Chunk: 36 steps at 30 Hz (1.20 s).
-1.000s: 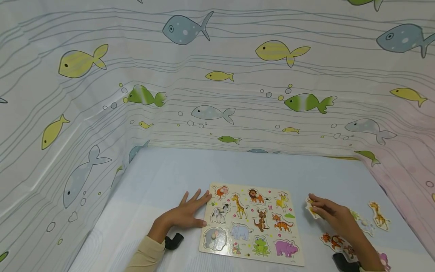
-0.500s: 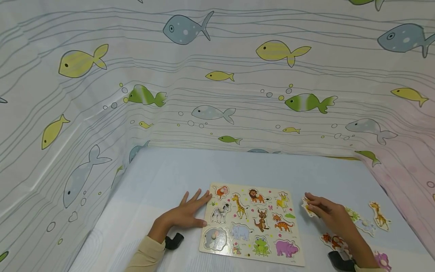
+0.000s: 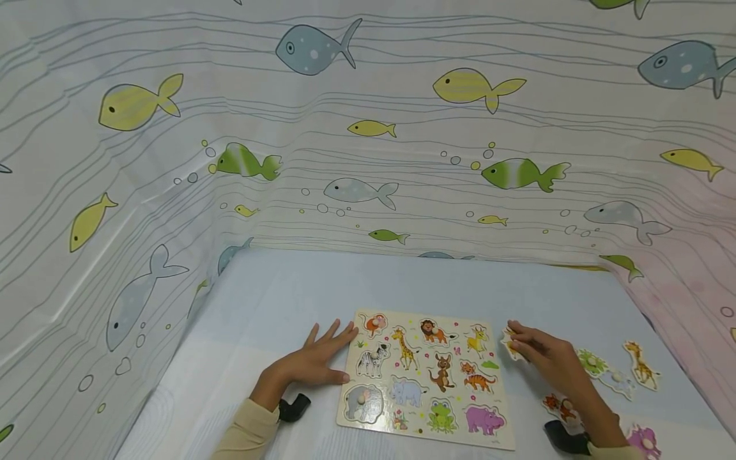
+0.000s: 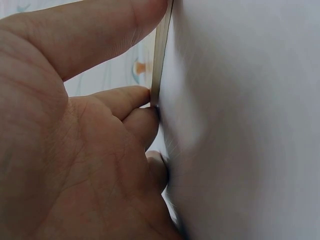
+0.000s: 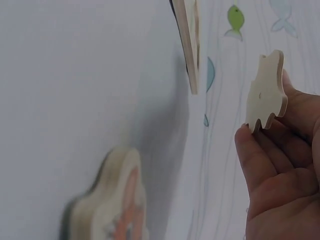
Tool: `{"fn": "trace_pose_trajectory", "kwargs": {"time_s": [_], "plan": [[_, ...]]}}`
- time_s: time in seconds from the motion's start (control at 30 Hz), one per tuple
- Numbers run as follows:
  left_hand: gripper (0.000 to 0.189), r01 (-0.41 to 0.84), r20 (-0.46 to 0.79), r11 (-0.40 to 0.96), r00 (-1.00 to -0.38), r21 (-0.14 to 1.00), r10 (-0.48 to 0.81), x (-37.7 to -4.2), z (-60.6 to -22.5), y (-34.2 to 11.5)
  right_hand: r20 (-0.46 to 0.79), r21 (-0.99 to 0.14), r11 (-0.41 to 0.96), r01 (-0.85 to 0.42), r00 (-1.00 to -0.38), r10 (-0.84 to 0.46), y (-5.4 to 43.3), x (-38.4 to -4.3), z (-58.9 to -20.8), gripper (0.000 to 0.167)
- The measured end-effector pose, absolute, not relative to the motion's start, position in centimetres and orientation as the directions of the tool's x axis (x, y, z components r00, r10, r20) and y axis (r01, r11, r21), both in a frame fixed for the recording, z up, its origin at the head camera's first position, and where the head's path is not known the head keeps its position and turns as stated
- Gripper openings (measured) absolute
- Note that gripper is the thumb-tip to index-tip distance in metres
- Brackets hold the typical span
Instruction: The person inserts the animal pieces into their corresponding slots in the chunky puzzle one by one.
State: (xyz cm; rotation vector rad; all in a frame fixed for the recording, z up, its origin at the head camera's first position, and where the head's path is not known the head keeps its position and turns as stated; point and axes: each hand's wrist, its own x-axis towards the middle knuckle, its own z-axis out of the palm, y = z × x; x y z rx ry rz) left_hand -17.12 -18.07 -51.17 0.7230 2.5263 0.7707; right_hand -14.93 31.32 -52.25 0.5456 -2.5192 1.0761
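Note:
A wooden animal puzzle board (image 3: 448, 439) lies flat on the pale table. My left hand (image 3: 313, 361), fingers spread, touches its left edge; the left wrist view shows fingertips and thumb against the thin board edge (image 4: 161, 55). My right hand (image 3: 549, 354) pinches a small wooden puzzle piece (image 3: 509, 346) just off the board's upper right side, beside the printed yellow goat-like animal (image 3: 476, 340). Seen from the right wrist, this piece (image 5: 267, 92) is held up on edge, its plain back showing. A grey elephant piece (image 3: 362, 406) with a knob sits in the board's lower left recess.
Right of the board lie loose pieces: a giraffe (image 3: 641, 365), a green piece (image 3: 592, 362), a pale blue-grey one (image 3: 618, 383), a purple one (image 3: 644, 441) and orange-brown ones (image 3: 560, 407) partly under the right forearm. A fish-patterned sheet (image 3: 425, 153) hangs behind the table.
My right hand has moved left with the puzzle piece, closer to the board's right edge, uncovering more of the green piece. The left hand and the board have stayed put.

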Motion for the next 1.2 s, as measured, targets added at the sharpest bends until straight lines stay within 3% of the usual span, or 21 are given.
{"fn": "trace_pose_trajectory", "kwargs": {"time_s": [0.53, 0.83, 1.2], "plan": [[0.092, 0.359, -0.213, 0.705, -0.783, 0.612, 0.584, -17.1, -51.3, -18.0, 0.464, -0.587, 0.66, -0.47, -0.863, -0.201, 28.8, -15.6, -51.8, 0.014], [0.092, 0.371, -0.204, 0.697, -0.778, 0.614, 0.594, -17.1, -51.1, -18.0, 0.403, -0.603, 0.702, -0.379, -0.904, -0.142, 27.1, -16.0, -51.7, 0.014], [0.092, 0.368, -0.206, 0.696, -0.778, 0.617, 0.594, -17.2, -51.1, -18.0, 0.391, -0.61, 0.707, -0.358, -0.912, -0.125, 25.2, -16.6, -51.7, 0.018]]}}
